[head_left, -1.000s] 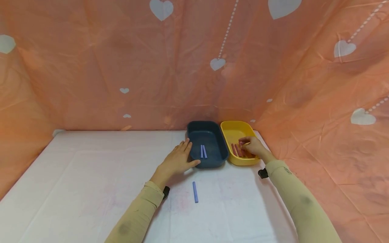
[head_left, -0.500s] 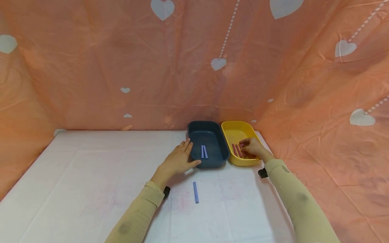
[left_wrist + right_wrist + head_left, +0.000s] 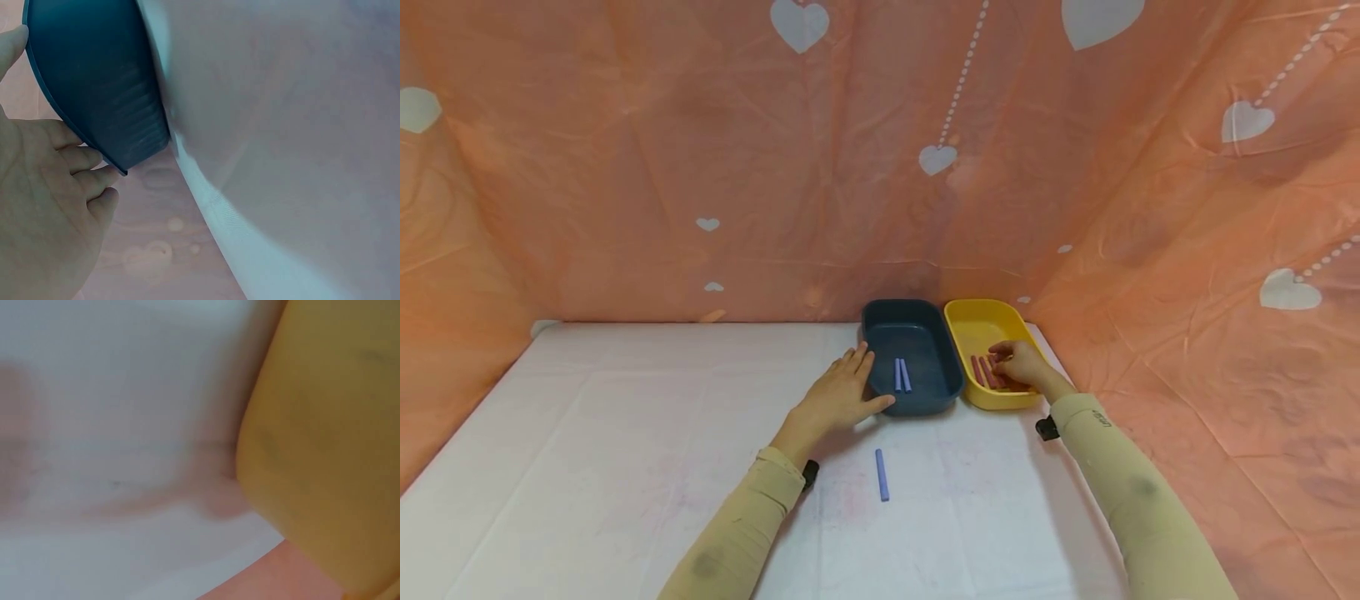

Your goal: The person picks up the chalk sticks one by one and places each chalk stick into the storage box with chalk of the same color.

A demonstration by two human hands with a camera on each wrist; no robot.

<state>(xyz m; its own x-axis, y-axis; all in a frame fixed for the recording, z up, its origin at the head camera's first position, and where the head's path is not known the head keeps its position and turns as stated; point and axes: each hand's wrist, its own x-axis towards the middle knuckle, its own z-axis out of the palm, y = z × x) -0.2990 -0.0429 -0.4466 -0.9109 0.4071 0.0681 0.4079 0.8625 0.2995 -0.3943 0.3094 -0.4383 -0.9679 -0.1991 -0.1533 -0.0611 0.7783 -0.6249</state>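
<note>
In the head view my left hand (image 3: 837,395) rests on the near left rim of a dark blue tray (image 3: 922,406). Its fingers are fairly straight, and the left wrist view shows the fingertips (image 3: 94,181) against the rim. Two lilac chalk sticks (image 3: 898,377) lie side by side inside that tray. My right hand (image 3: 1025,365) reaches into a yellow tray (image 3: 1004,401), with thumb and finger pinching a red chalk stick. More red chalk sticks (image 3: 977,370) lie just left of the fingers. The hand partly hides the chalk there; the right wrist view shows only the tray's outer wall (image 3: 325,437).
A single lilac chalk stick (image 3: 882,475) lies on the white-covered table (image 3: 647,433), in front of the blue tray. Both trays stand side by side at the back right. Orange cloth with hearts (image 3: 850,208) hangs behind and at both sides.
My right hand has lowered the red chalk stick slightly within the yellow tray. The left hand, the trays and the lilac chalk have stayed in place.
</note>
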